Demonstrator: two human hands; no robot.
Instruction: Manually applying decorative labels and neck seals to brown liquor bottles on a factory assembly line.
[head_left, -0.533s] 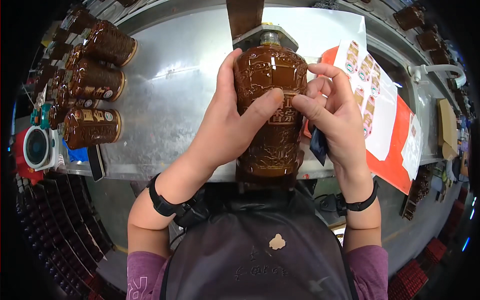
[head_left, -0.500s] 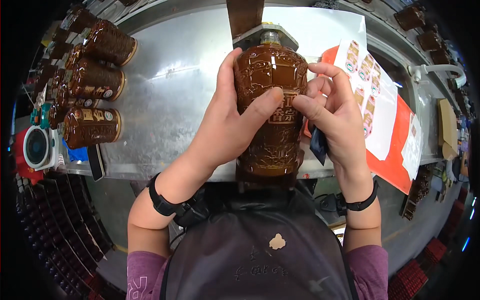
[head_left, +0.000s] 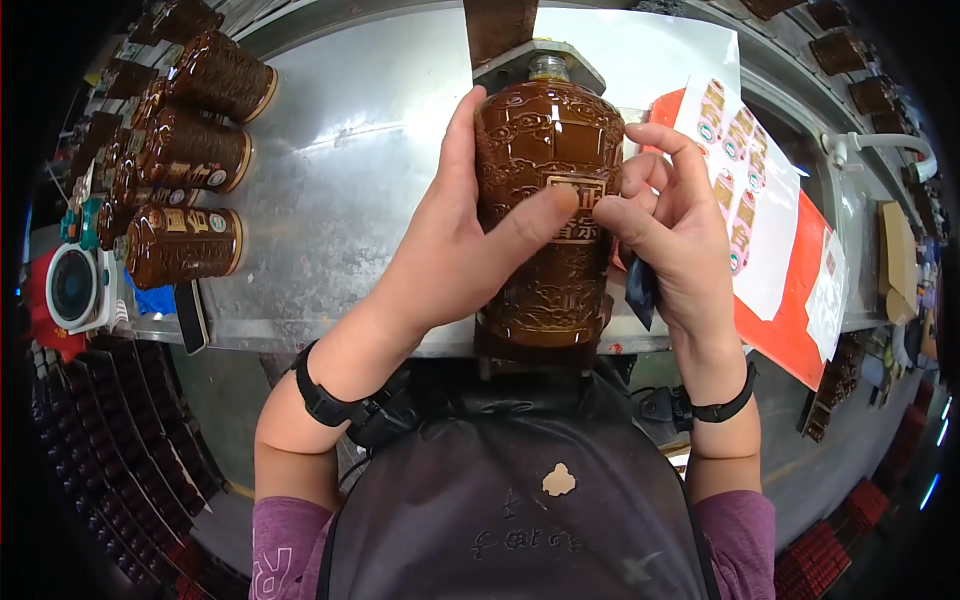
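A large brown glass bottle (head_left: 545, 285) with raised cloud patterns lies in front of me, its clear neck pointing away. My left hand (head_left: 455, 235) wraps round its left side, thumb pressed across the gold label (head_left: 578, 232) on its front. On the right, my right hand (head_left: 670, 220) is curled, its thumb tip at the label's right edge and its index finger near the bottle's shoulder. A dark, flat, pointed piece (head_left: 641, 290) sticks out below the right palm; its held end is hidden by the fingers.
The neck is by a metal bracket (head_left: 500, 62). Right of my hands, a sheet of gold, pink and green stickers (head_left: 738, 170) rests on a red sheet (head_left: 790, 345). Several similar bottles (head_left: 190, 245) lie at the left, near a phone (head_left: 191, 315) and a round-dialled white device (head_left: 75, 288).
My left thumb has slid slightly right and down over the label. The label now shows a little farther right, with its right edge nearer the right thumb.
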